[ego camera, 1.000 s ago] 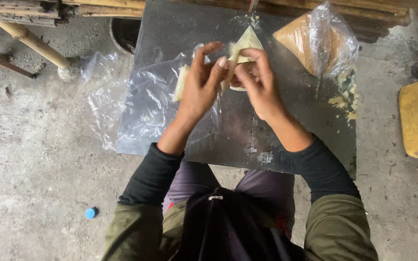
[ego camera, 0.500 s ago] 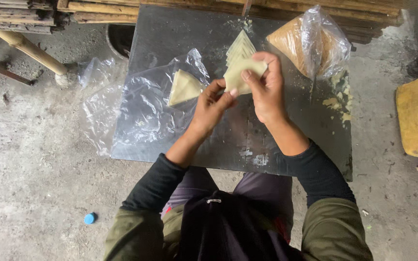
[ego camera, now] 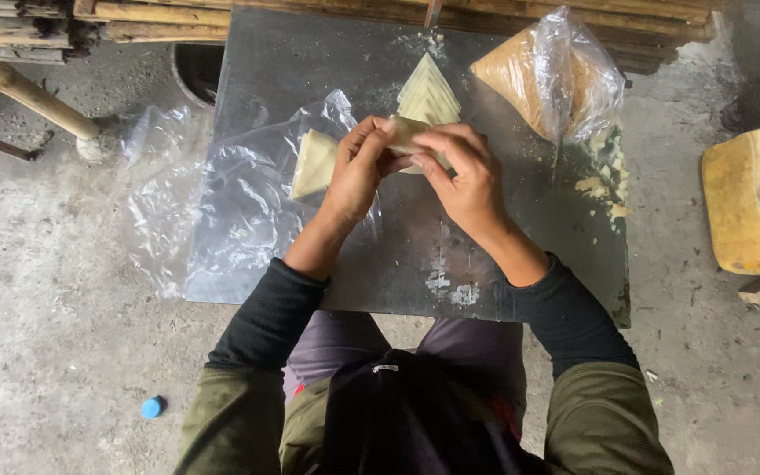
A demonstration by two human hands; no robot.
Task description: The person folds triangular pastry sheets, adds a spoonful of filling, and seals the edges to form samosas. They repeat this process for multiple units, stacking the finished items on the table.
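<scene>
Fingertips of my left hand [ego camera: 358, 171] and right hand [ego camera: 464, 176] pinch a pale folded triangular pastry wrapper [ego camera: 406, 136]; squeezing harder could, I judge, tear it.

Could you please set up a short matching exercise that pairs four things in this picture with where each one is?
Things:
1. pale folded piece
2. triangular piece
3. blue cap
4. yellow block

Places:
A. on the floor at lower left
B. between both hands
C. on the clear plastic sheet
D. on the floor at right of the metal tabletop

Pairs: 1-B, 2-C, 3-A, 4-D
</scene>
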